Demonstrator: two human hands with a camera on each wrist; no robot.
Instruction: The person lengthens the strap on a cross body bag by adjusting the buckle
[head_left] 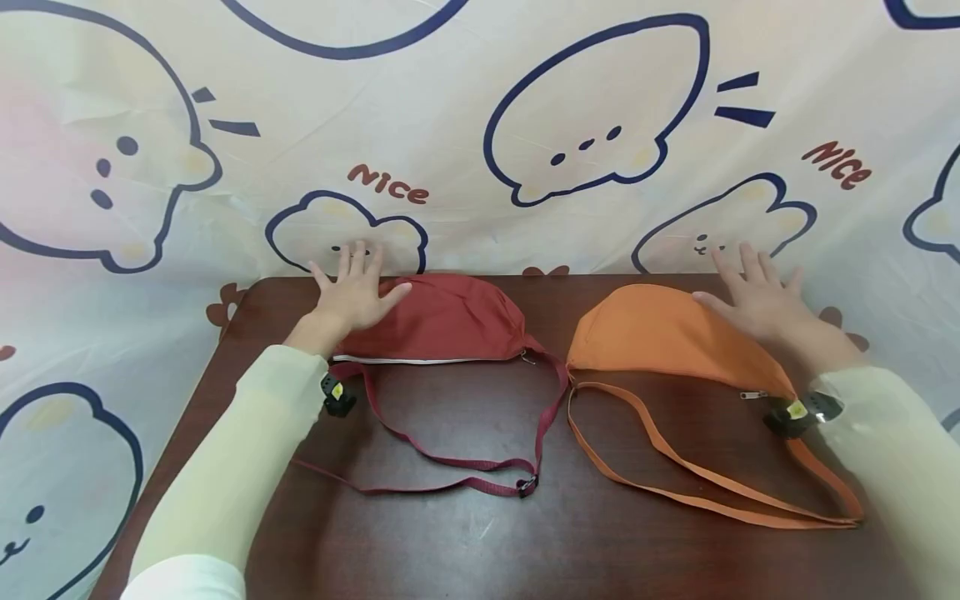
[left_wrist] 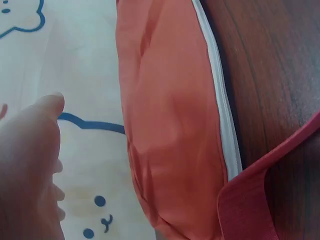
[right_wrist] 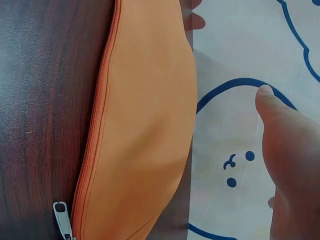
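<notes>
A red waist bag (head_left: 450, 321) lies at the back left of the table, its white zipper (left_wrist: 222, 105) along the near edge. My left hand (head_left: 352, 292) is spread over its left end, fingers straight, holding nothing. To the right lies an orange waist bag (head_left: 660, 333), with a metal zipper pull (right_wrist: 62, 220) at one end of its zipper. My right hand (head_left: 768, 300) is above its right end, fingers spread and straight, gripping nothing. In both wrist views the thumb stands apart from the bag's cloth.
The red strap (head_left: 450, 461) with a dark buckle (head_left: 527, 485) trails toward the front of the brown table (head_left: 420, 550). An orange strap (head_left: 712, 492) loops out at the right. Behind stands a printed cloth (head_left: 450, 108) with cartoon outlines. Each wrist wears a small black camera (head_left: 337, 398).
</notes>
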